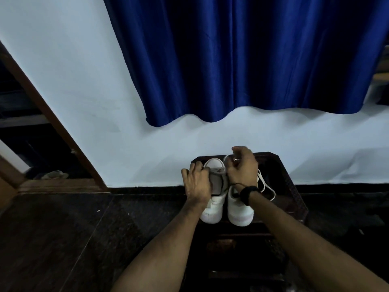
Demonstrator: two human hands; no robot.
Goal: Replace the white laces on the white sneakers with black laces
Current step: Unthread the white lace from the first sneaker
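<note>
Two white sneakers stand side by side on a dark stool (pixel 292 199), toes toward me. My left hand (pixel 197 182) grips the left sneaker (pixel 212 209) at its tongue and collar. My right hand (pixel 242 165) hovers over the right sneaker (pixel 240 213) with fingers curled, pinching a thin white lace end. A loose white lace (pixel 267 188) lies looped on the stool to the right of the shoes. A thin black lace (pixel 229 186) runs between the shoes near my right wrist, which wears a black band.
A pale wall stands right behind the stool, with a blue curtain (pixel 242 60) hanging above. A brown door frame (pixel 52 123) slants at the left. The floor (pixel 63 239) is dark tile.
</note>
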